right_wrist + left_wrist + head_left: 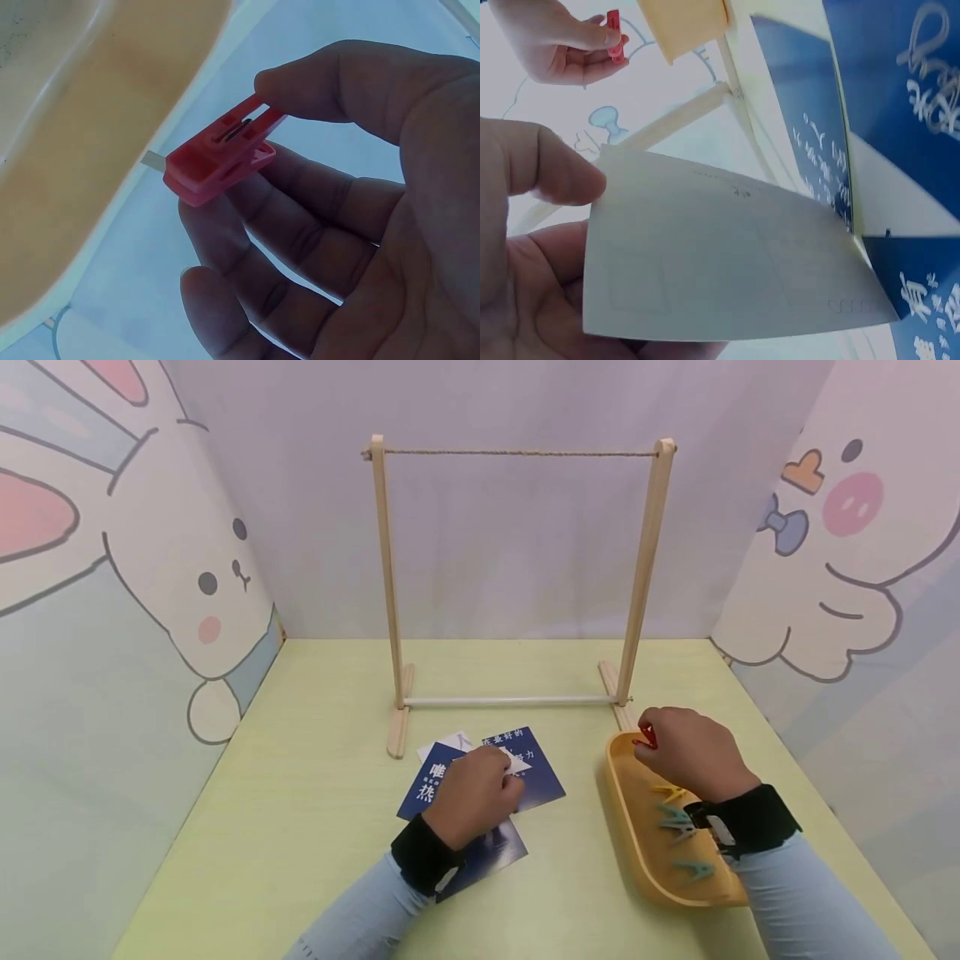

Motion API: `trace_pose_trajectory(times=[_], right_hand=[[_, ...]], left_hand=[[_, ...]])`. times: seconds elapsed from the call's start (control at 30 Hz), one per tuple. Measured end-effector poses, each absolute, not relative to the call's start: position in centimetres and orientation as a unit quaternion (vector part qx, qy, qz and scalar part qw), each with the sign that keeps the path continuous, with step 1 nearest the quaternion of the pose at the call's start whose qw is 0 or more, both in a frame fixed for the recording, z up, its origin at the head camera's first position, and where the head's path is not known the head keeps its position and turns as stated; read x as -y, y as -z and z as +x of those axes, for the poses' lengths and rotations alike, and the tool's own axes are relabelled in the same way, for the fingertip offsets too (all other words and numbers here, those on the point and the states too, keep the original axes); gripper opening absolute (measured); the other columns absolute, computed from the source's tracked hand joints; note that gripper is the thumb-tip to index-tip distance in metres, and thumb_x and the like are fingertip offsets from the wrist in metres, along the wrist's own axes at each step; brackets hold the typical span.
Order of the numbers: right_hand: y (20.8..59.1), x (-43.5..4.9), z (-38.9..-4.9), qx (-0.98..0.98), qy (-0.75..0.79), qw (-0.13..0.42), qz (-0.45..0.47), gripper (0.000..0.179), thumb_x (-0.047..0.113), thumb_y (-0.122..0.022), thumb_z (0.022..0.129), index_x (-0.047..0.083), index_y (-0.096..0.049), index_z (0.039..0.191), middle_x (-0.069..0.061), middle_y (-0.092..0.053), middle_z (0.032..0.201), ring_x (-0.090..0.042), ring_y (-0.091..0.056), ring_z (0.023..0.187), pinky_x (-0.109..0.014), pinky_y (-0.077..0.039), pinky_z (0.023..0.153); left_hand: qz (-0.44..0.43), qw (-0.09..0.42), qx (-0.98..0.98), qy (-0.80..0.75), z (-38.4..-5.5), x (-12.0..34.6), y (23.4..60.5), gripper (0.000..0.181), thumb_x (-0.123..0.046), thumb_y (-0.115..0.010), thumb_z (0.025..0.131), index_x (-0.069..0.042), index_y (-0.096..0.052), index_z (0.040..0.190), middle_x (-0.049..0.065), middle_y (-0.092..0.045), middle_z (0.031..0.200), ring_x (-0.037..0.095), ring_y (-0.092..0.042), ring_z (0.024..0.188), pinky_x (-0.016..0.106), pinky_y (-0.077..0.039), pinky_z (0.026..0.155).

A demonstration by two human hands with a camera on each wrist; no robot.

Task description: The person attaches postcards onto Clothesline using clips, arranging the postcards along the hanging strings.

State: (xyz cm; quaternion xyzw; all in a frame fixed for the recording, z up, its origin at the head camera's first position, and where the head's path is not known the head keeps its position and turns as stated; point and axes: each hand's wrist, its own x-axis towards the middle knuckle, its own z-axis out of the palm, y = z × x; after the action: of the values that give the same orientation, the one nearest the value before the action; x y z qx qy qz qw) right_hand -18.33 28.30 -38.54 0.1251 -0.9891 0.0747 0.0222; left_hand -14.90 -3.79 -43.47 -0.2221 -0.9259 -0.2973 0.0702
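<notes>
My left hand pinches a postcard by its edge, thumb on the near side; its pale printed back shows in the left wrist view. Under and around that hand lie several dark blue cards with white lettering, overlapping on the table. Over the far end of a yellow basket, my right hand pinches a red clothespin between thumb and fingers. Inside the basket are several teal, grey and yellow clothespins, partly covered by the right wrist.
Behind the cards stands a wooden frame with a twine line stretched across its top and a white rod low between its posts. Walls with cartoon animals enclose the pale green table at the left, right and back.
</notes>
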Motion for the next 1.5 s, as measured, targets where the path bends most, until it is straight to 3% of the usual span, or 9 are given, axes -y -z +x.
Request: trace_pose_trajectory(times=[0.13, 0.3, 0.43, 0.57, 0.87, 1.13, 1.5], right_hand=[[38.5, -27.9, -18.4, 0.989, -0.075, 0.025, 0.127, 0.028, 0.026, -0.073, 0.088, 0.007, -0.074, 0.108, -0.005, -0.070, 0.086, -0.017, -0.056, 0.066, -0.032, -0.046, 0.052], [38.2, -27.4, -18.4, 0.988, -0.075, 0.027, 0.129, 0.028, 0.026, -0.073, 0.087, 0.006, -0.074, 0.108, -0.004, -0.068, 0.083, -0.017, -0.055, 0.066, -0.031, -0.045, 0.052], [38.1, -27.2, -18.5, 0.989, -0.073, 0.028, 0.126, 0.029, 0.026, -0.074, 0.087, 0.006, -0.073, 0.108, -0.004, -0.068, 0.083, -0.018, -0.055, 0.066, -0.031, -0.044, 0.052], [38.1, -27.0, -18.5, 0.989, -0.075, 0.027, 0.128, 0.027, 0.026, -0.074, 0.087, 0.007, -0.073, 0.107, -0.003, -0.067, 0.082, -0.018, -0.055, 0.066, -0.031, -0.043, 0.052], [37.4, -26.2, -18.4, 0.985, -0.077, 0.054, 0.143, 0.027, 0.027, -0.077, 0.088, 0.007, -0.071, 0.105, -0.004, -0.068, 0.083, -0.018, -0.057, 0.067, -0.032, -0.046, 0.052], [36.6, -25.4, -18.7, 0.982, -0.077, 0.074, 0.155, 0.027, 0.023, -0.074, 0.087, 0.006, -0.069, 0.108, -0.007, -0.072, 0.088, -0.020, -0.062, 0.072, -0.037, -0.054, 0.058], [35.7, -24.1, -18.8, 0.976, -0.082, 0.096, 0.179, 0.024, 0.018, -0.076, 0.084, 0.010, -0.066, 0.103, 0.000, -0.068, 0.080, -0.017, -0.057, 0.067, -0.030, -0.046, 0.054]], left_hand=[[-0.216, 0.091, 0.924, 0.301, -15.3, 4.3, 43.2, 0.035, -0.007, -0.055, 0.086, -0.020, -0.039, 0.059, -0.006, -0.034, 0.066, 0.008, -0.031, 0.055, 0.022, -0.024, 0.049], [-0.198, 0.097, 0.925, 0.311, -15.7, 5.0, 42.6, 0.029, -0.005, -0.053, 0.088, -0.016, -0.052, 0.061, -0.003, -0.048, 0.071, 0.009, -0.038, 0.058, 0.022, -0.030, 0.052], [-0.191, 0.111, 0.926, 0.305, -16.0, 5.4, 42.5, 0.022, -0.004, -0.055, 0.090, -0.008, -0.075, 0.082, 0.002, -0.068, 0.085, 0.012, -0.059, 0.070, 0.024, -0.047, 0.061], [-0.191, 0.137, 0.928, 0.290, -16.2, 5.8, 42.5, 0.024, -0.004, -0.057, 0.092, -0.005, -0.080, 0.101, 0.005, -0.075, 0.099, 0.016, -0.071, 0.089, 0.031, -0.058, 0.075], [-0.174, 0.188, 0.925, 0.281, -16.9, 6.8, 42.1, 0.021, -0.005, -0.062, 0.097, -0.003, -0.081, 0.107, 0.006, -0.062, 0.092, 0.015, -0.063, 0.079, 0.028, -0.055, 0.067], [-0.153, 0.194, 0.928, 0.280, -17.3, 7.8, 41.2, 0.018, -0.006, -0.064, 0.099, -0.004, -0.080, 0.106, 0.007, -0.069, 0.094, 0.017, -0.068, 0.081, 0.033, -0.060, 0.070], [-0.133, 0.205, 0.924, 0.293, -17.7, 9.1, 40.4, 0.013, -0.012, -0.070, 0.098, -0.007, -0.081, 0.104, 0.007, -0.077, 0.094, 0.018, -0.072, 0.081, 0.037, -0.060, 0.069]])
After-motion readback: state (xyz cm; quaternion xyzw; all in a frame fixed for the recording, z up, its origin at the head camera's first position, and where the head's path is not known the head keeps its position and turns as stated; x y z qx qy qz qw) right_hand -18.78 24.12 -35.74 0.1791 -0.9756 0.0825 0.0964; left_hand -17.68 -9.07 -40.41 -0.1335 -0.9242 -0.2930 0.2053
